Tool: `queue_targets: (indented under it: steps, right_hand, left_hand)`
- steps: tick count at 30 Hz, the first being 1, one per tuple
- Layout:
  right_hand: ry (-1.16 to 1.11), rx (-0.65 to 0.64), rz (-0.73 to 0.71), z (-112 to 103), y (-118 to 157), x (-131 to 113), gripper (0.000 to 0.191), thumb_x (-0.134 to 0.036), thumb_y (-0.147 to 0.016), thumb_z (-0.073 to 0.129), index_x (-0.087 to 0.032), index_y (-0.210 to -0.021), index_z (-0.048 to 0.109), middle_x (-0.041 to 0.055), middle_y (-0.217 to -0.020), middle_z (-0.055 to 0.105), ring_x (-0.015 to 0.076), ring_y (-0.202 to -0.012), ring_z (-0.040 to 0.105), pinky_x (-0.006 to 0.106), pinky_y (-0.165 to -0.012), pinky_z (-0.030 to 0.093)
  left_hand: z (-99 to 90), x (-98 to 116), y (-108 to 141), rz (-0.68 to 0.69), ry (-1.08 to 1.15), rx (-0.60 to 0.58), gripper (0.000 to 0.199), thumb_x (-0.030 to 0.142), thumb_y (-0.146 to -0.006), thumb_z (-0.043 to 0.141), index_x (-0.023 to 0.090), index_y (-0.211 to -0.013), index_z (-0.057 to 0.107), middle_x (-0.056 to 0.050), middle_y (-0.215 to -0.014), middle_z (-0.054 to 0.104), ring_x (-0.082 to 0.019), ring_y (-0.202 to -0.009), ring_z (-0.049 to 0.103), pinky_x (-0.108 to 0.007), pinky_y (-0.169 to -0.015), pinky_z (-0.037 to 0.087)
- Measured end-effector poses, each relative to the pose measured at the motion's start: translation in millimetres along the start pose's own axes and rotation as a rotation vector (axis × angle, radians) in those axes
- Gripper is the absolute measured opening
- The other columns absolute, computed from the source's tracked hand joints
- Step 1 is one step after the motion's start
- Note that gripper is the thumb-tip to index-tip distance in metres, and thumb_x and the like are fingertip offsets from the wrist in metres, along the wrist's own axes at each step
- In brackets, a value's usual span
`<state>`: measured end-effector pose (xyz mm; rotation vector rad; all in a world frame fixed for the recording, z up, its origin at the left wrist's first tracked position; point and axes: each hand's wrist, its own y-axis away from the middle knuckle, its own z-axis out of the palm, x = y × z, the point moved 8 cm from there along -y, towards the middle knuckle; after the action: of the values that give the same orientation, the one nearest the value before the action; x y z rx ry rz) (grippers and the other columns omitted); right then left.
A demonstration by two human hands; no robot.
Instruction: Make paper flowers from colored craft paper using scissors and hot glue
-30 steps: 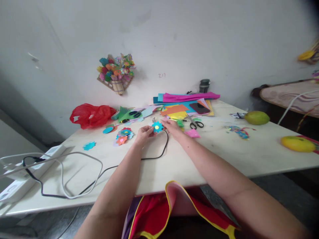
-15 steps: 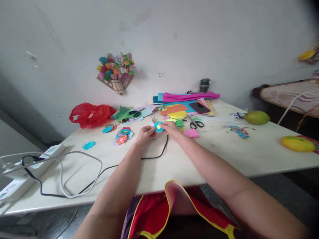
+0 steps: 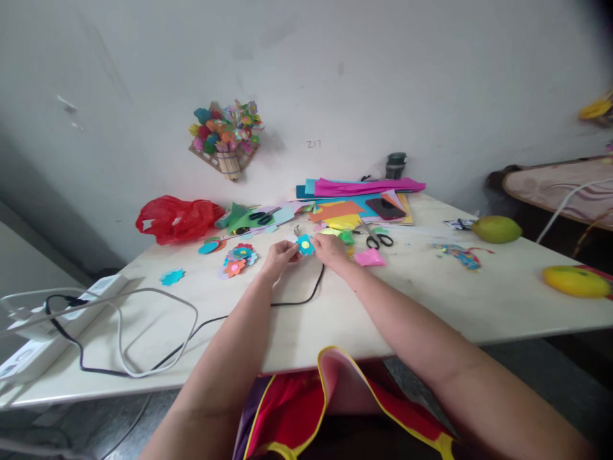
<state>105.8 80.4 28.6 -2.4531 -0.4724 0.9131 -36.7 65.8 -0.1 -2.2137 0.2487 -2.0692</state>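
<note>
A blue paper flower (image 3: 305,245) with a yellow centre is held up just above the middle of the table. My left hand (image 3: 280,258) pinches its left edge between thumb and fingers. Close by its right edge, my right hand (image 3: 331,248) is closed with bent fingers; whether it grips a petal or something else is hidden. A black cord (image 3: 313,294) runs up to just under my right hand, and its end is out of sight. Left of my hands lies a pile of paper flowers (image 3: 238,259). Scissors (image 3: 379,240) and a pink packet (image 3: 370,257) lie to the right.
Coloured sheets (image 3: 335,211) with a phone (image 3: 385,208) fill the back. A red plastic bag (image 3: 177,219), a lone blue flower (image 3: 172,276) and a power strip (image 3: 62,329) are at left. Two mangoes, one green (image 3: 497,229) and one yellow (image 3: 575,281), sit at right.
The finger of my right hand that lay over the flower's right petals has drawn back to the right, so more of the flower shows. My left hand keeps its pinch.
</note>
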Motion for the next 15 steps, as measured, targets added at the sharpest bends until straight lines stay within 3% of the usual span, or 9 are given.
queue_targets:
  steps: [2, 5, 10, 15]
  right_hand:
    - [0.087, 0.022, -0.021, -4, 0, -2, 0.028, -0.031, -0.084, 0.043, -0.019, -0.067, 0.062, 0.0081, -0.068, 0.063, 0.0187, -0.069, 0.055, 0.026, -0.058, 0.03]
    - [0.017, 0.072, 0.019, -10, -4, 9, 0.027, -0.028, -0.083, 0.042, -0.019, -0.069, 0.063, 0.0072, -0.069, 0.064, 0.0185, -0.071, 0.056, 0.026, -0.059, 0.032]
    - [-0.447, 0.041, 0.154, 0, -13, 35, 0.021, -0.029, -0.076, 0.049, -0.02, -0.06, 0.058, 0.0019, -0.059, 0.059, 0.0147, -0.056, 0.052, 0.025, -0.054, 0.037]
    - [-0.809, -0.013, 0.292, 10, -10, 38, 0.02, -0.032, -0.068, 0.058, -0.017, -0.056, 0.055, 0.0009, -0.057, 0.059, 0.0093, -0.045, 0.045, 0.022, -0.042, 0.032]
  left_hand:
    - [-0.1, 0, 0, -0.009, 0.01, -0.007, 0.043, 0.051, -0.056, 0.073, 0.013, -0.066, 0.056, -0.003, -0.059, 0.062, -0.012, -0.052, 0.057, -0.029, -0.06, 0.048]
    - [-2.7, 1, 0, -0.007, 0.031, -0.007, 0.043, 0.051, -0.057, 0.073, 0.013, -0.066, 0.055, -0.003, -0.059, 0.062, -0.012, -0.052, 0.057, -0.029, -0.062, 0.048]
    - [-6.9, 0, -1, 0.0, 0.048, -0.02, 0.041, 0.05, -0.059, 0.072, 0.013, -0.067, 0.054, -0.003, -0.062, 0.062, -0.011, -0.053, 0.057, -0.029, -0.063, 0.049]
    - [-7.9, -4, -3, -0.005, 0.075, -0.047, 0.041, 0.05, -0.06, 0.072, 0.013, -0.07, 0.054, -0.003, -0.064, 0.063, -0.013, -0.057, 0.061, -0.03, -0.065, 0.05]
